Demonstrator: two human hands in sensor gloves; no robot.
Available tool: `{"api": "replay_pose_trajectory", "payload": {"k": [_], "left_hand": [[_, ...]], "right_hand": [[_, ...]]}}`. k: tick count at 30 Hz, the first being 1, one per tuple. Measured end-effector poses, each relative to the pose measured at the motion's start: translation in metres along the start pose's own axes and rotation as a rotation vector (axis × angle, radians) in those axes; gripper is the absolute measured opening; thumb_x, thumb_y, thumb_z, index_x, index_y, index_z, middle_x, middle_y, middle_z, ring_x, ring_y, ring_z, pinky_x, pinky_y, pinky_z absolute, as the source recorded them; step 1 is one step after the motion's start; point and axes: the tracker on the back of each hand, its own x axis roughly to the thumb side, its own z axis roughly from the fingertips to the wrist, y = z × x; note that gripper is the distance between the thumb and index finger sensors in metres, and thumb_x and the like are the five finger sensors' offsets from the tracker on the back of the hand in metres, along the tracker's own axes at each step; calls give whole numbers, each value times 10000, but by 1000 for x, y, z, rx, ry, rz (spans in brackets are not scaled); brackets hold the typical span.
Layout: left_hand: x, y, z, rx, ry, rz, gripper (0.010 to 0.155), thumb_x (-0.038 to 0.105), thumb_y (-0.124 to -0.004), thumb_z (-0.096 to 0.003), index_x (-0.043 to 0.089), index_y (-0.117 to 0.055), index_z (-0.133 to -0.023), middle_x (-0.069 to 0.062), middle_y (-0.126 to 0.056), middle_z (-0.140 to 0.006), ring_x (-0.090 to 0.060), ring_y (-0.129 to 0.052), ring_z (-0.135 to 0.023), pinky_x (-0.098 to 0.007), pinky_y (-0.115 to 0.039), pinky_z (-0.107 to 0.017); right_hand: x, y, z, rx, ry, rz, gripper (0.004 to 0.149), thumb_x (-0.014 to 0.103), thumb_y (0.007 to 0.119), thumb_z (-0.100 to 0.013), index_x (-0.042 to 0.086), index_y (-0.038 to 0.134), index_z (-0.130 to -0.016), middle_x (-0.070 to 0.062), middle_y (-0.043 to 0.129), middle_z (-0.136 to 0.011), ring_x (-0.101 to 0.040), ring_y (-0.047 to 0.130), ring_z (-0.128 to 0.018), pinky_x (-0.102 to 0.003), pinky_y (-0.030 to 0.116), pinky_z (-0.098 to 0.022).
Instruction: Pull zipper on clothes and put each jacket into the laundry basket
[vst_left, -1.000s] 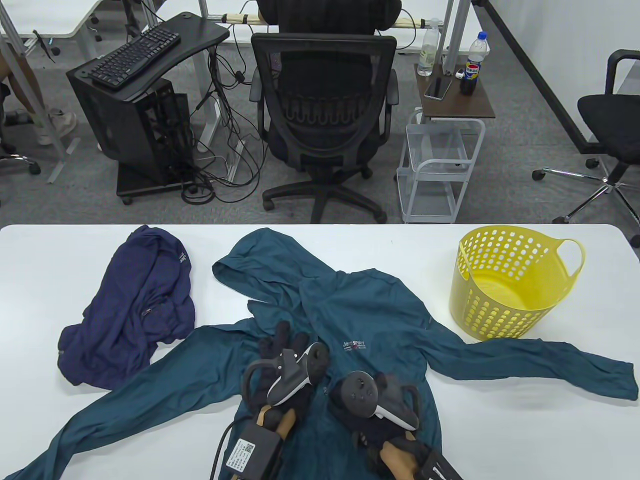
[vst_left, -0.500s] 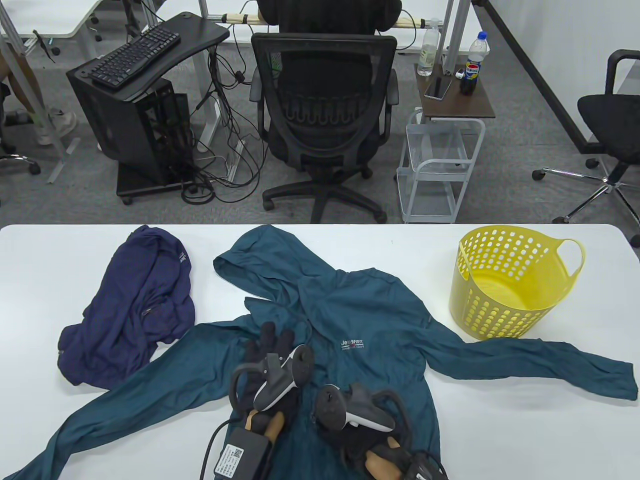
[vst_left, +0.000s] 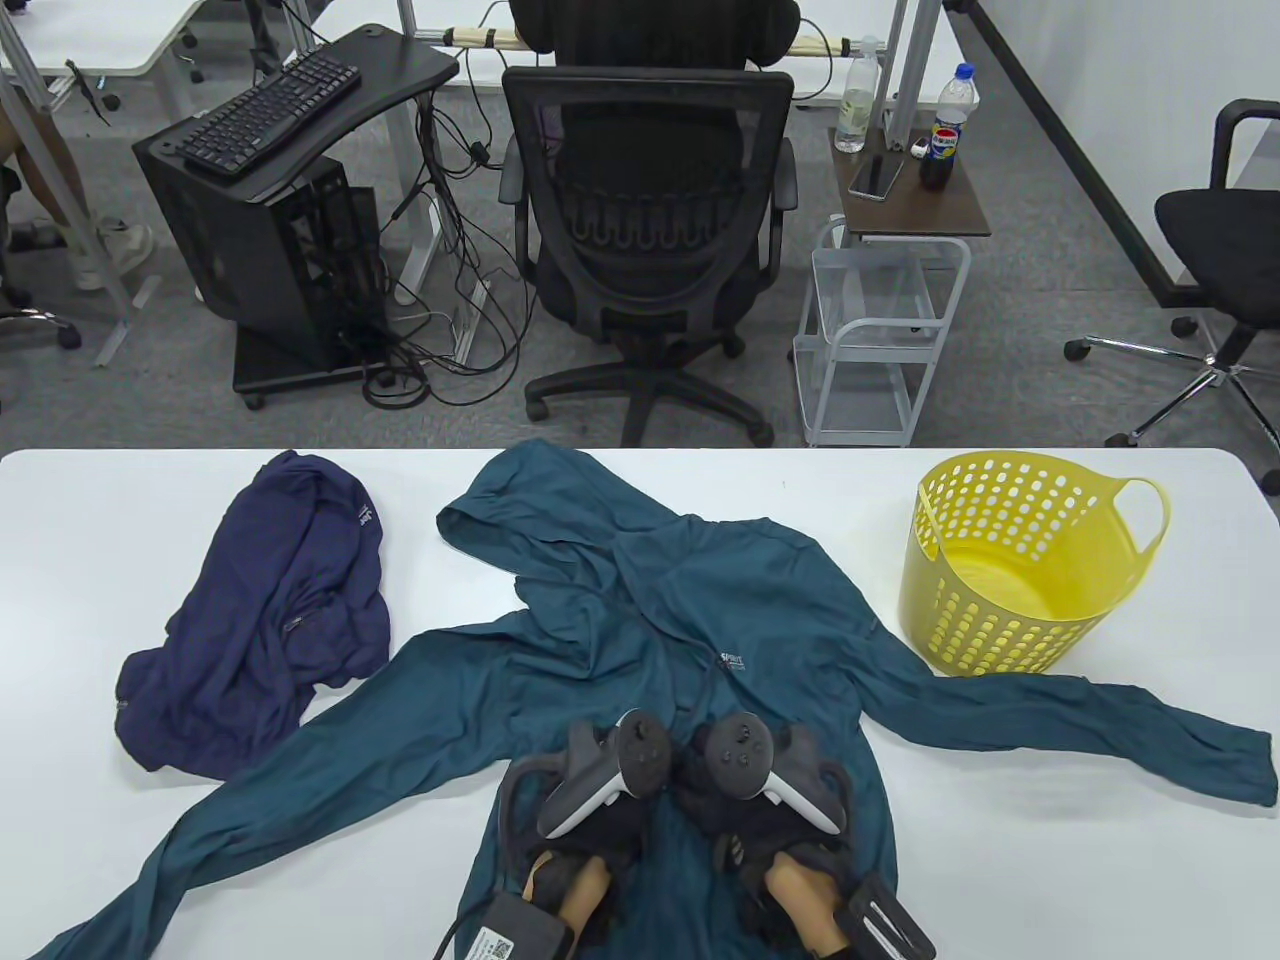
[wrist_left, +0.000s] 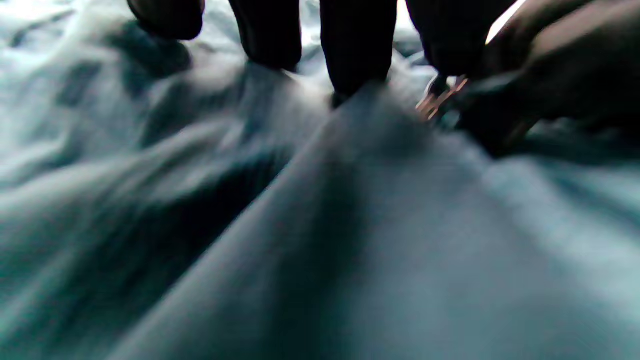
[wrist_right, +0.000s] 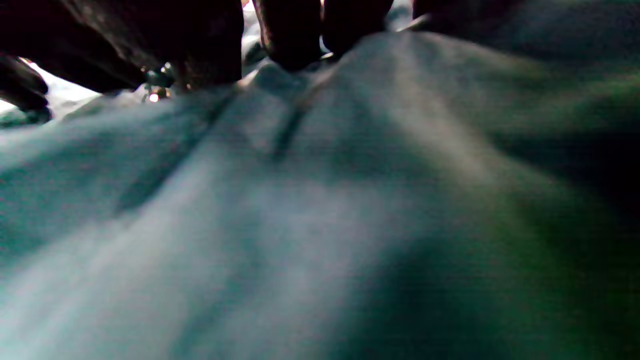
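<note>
Fingers of the left hand hang down with their tips on bunched teal cloth, seen close and blurred in the left wrist view. Just to the right of those fingertips a small metal glint, perhaps the zipper pull, sits between them and the right hand's dark fingers; who pinches it cannot be told. In the right wrist view the right hand's fingers likewise meet the cloth, on a raised fold with a dark seam running away below them, and whether they are curled round it cannot be told either.

From the table view, the right hand lies beside the left, both low on the front of the teal jacket, trackers nearly touching. That jacket spreads away from the fingers: sleeves out to both sides, hood beyond the fingertips toward the table's far edge. Off past the left hand's outer side lies the crumpled navy jacket, well apart. Beyond the right hand's outer side stands the yellow laundry basket, near the teal shoulder.
</note>
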Motion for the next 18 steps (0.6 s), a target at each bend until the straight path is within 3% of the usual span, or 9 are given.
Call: {"api": "replay_pose_trajectory", "payload": {"k": [4, 8, 18], "left_hand": [[-2, -14, -12, -78, -16, -36, 529, 422, -663, -427, 625, -564, -905, 114, -471, -1153, -344, -487, -1069, -640, -483, -715], [-11, -14, -19, -93, -14, -23, 524, 433, -664, -425, 656, -554, -887, 133, -438, -1152, -335, -450, -1071, -629, -485, -718], [-35, -13, -38, -77, 61, 12, 518, 457, -641, -428, 700, -516, -869, 184, -371, -1165, -287, -367, -1098, -607, -417, -747]], "right_hand": [[9, -1, 8, -29, -24, 78, 437, 448, 740, -476, 327, 811, -890, -51, 629, -1131, -376, 602, -1028, -611, 505, -717], [16, -2, 12, -58, -37, 120, 436, 440, 762, -467, 316, 852, -875, -35, 698, -1112, -397, 669, -1008, -619, 516, -713], [36, -1, 27, -88, -135, 205, 439, 443, 774, -459, 306, 880, -862, -23, 742, -1102, -397, 636, -1029, -640, 478, -720]]}}
